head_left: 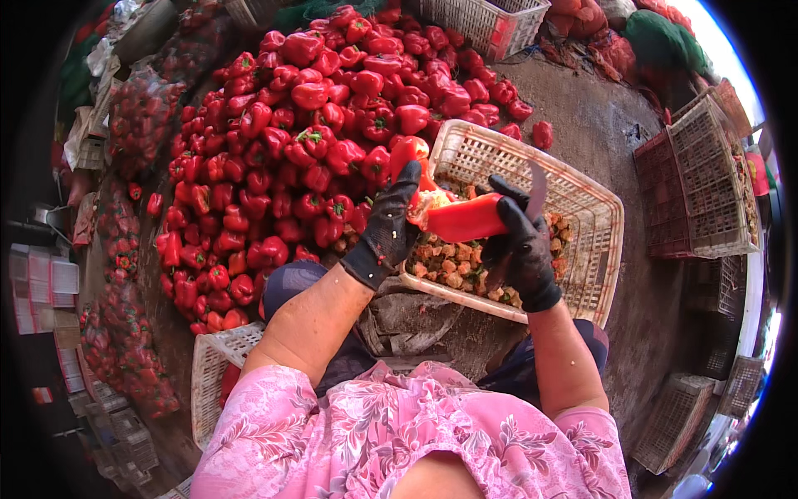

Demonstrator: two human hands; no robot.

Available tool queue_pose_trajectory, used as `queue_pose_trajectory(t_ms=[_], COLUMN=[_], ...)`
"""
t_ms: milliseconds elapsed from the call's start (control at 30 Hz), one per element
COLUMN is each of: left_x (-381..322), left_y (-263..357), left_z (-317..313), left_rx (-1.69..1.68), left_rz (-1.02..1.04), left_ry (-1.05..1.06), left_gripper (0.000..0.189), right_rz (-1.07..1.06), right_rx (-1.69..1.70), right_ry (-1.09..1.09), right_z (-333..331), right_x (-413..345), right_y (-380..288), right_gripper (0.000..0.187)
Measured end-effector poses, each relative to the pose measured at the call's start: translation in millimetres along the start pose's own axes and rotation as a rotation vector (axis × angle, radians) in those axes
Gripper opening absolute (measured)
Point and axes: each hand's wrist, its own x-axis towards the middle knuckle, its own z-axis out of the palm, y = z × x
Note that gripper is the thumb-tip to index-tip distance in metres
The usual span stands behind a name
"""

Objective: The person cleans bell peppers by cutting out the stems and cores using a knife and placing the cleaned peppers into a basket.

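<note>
My left hand (389, 227), in a black glove, grips one side of a red bell pepper (464, 218) that is split open, its pale core and seeds showing. My right hand (520, 249), gloved too, holds the other side and also a knife with a curved blade (537, 187) pointing up past my fingers. Both hands are above a whitish plastic crate (592, 206). Cut-out pepper cores (458, 265) lie in the bottom of that crate. A few pale seeds stick to my gloves and forearms. The knife's handle is hidden in my right hand.
A large heap of whole red bell peppers (312, 143) covers the floor ahead and to the left. Mesh sacks of peppers (140, 125) stand farther left. Stacked crates (704, 181) are at the right, another crate (492, 25) is at the back, and one (209, 374) stands by my left leg.
</note>
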Motion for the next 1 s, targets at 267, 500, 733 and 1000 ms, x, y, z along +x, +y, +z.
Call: queue_pose_trajectory(t_ms=[267,500,733,1000], left_x=[21,20,33,31], left_y=[22,27,39,34], left_z=[-29,-22,-37,-42], left_rx=[-0.998,-1.285,-1.378,-1.295], left_rz=[-0.485,-0.227,-0.077,-0.241], left_ry=[0.082,-0.029,-0.436,0.174], left_gripper=[0.040,0.051,0.047,0.047], right_rz=[-0.705,0.031,-0.328,-0.221], right_rx=[-0.682,0.087,-0.317,-0.284], right_ry=[-0.279,-0.005,-0.035,-0.525], right_z=[35,44,118,299], right_x=[-19,-5,-42,-77], right_y=[13,12,-79,-72], right_gripper=[0.052,0.040,0.042,0.043])
